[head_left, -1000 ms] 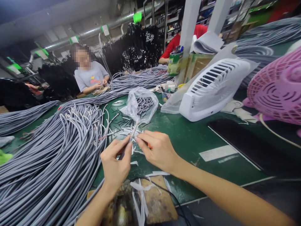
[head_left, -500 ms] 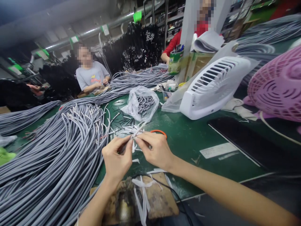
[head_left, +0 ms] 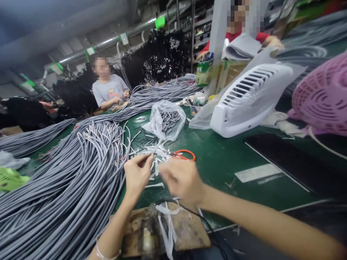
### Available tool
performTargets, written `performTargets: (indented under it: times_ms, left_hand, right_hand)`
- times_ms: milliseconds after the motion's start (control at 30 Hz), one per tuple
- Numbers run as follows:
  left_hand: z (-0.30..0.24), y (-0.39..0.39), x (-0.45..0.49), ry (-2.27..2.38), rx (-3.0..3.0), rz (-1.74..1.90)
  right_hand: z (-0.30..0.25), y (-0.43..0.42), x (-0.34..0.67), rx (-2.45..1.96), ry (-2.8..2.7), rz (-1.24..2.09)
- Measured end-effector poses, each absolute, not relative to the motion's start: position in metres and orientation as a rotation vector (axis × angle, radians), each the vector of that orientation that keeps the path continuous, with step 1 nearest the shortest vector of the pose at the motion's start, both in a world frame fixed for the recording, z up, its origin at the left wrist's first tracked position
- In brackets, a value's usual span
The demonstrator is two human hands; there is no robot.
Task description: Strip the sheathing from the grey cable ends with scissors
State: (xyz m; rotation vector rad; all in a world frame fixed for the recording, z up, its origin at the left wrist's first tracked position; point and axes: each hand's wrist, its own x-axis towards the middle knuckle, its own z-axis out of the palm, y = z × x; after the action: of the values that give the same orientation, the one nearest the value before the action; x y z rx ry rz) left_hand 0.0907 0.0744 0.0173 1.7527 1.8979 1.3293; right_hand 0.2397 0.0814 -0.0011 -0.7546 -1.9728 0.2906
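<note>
My left hand (head_left: 137, 172) is closed in a pinch, thumb against fingers, on a thin grey cable (head_left: 156, 147) whose end sticks up past the fingertips. My right hand (head_left: 184, 178) is just to the right, apart from the left one and smeared by motion, so I cannot make out what its fingers hold. White strips and offcuts (head_left: 154, 175) lie under and beyond the hands. Orange-handled scissors (head_left: 187, 154) rest behind my right hand. A large bundle of grey cables (head_left: 78, 180) with pale ends spreads out left of my left hand.
A clear plastic bag (head_left: 169, 121) holds short grey tubes. To the right are a white fan (head_left: 244, 101), a pink fan (head_left: 322, 97) and a dark flat panel (head_left: 287, 162). A stained wooden board (head_left: 189, 231) is at the near edge. Two people sit across the table.
My right hand has pulled away from the left fingertips, moving slightly down and right. My left hand keeps its pinch. More of the orange scissors shows. The view has shifted slightly.
</note>
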Motion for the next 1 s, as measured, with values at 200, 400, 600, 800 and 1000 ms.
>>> performTargets:
  times_ms: [200, 400, 600, 800, 1000]
  left_hand:
    - [0.024, 0.062, 0.094, 1.770, 1.564, 1.498]
    - [0.021, 0.055, 0.096, 1.747, 1.833, 1.560]
    - [0.020, 0.055, 0.094, 1.759, 1.990, 1.576]
    - [0.019, 0.054, 0.094, 1.767, 2.098, 1.568]
    - [0.016, 0.053, 0.102, 1.728, 2.455, 1.557]
  right_hand:
    - [0.007, 0.096, 0.240, -0.972, -1.979, 0.247]
    - [0.003, 0.091, 0.237, -0.862, -1.981, 0.188]
    - [0.003, 0.092, 0.239, -0.844, -1.977, 0.134]
    - [0.005, 0.091, 0.240, -0.828, -1.982, 0.051]
    - [0.007, 0.093, 0.241, -0.841, -1.962, 0.203]
